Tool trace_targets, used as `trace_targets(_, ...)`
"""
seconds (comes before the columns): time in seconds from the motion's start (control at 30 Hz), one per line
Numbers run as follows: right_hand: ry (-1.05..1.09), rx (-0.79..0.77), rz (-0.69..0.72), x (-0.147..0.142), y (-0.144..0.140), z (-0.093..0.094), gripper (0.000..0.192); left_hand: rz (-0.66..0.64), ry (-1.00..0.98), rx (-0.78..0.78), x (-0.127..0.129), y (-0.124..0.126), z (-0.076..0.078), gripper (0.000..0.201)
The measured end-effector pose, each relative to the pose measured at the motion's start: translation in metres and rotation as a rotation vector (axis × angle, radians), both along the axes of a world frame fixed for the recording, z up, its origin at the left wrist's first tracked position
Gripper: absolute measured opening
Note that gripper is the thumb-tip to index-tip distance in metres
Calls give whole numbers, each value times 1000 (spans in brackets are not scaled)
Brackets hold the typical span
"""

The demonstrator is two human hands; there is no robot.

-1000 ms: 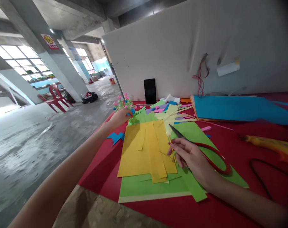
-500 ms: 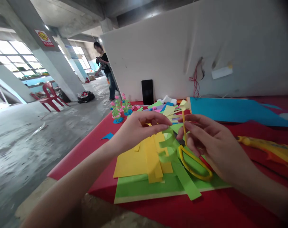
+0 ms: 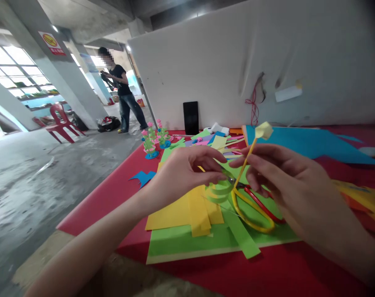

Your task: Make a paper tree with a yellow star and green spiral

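Holding a thin yellow stick (image 3: 248, 161) tipped with a pale paper bud (image 3: 263, 130) pinched in the right hand (image 3: 286, 181), the left hand (image 3: 187, 171) pinches a curled green strip (image 3: 220, 189) at its base, seemingly half wrapped, above the desk (image 3: 113, 194).

red sign (image 3: 52, 43) on pillar, text unreadable

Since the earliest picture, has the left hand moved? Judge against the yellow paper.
Yes. The left hand came back from beyond the yellow paper, now pinching a green strip above it.
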State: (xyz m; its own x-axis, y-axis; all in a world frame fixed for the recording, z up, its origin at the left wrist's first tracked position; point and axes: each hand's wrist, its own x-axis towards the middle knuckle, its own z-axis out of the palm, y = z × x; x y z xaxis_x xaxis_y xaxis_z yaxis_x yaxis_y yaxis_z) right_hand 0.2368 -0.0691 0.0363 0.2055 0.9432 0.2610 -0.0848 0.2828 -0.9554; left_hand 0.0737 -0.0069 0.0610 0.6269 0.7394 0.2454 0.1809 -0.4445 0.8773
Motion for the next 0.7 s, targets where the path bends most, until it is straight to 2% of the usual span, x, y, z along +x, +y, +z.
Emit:
trace_targets(0.1, 20, 23, -32, 4, 3, -2, 7, -28, -16, -40, 1, -5, 2, 15)
trace_targets(0.3, 45, 4, -12, 3, 2, -3, 6, -51, -57, -50, 1, -6, 1, 17)
trace_targets(0.53, 36, 97, -136, 2, -3, 7, 5, -70, -24, -20, 1, -7, -3, 19)
trace_targets(0.7, -70, 34, -84, 4, 2, 3, 6, -84, -42, 10, 1, -9, 0, 20)
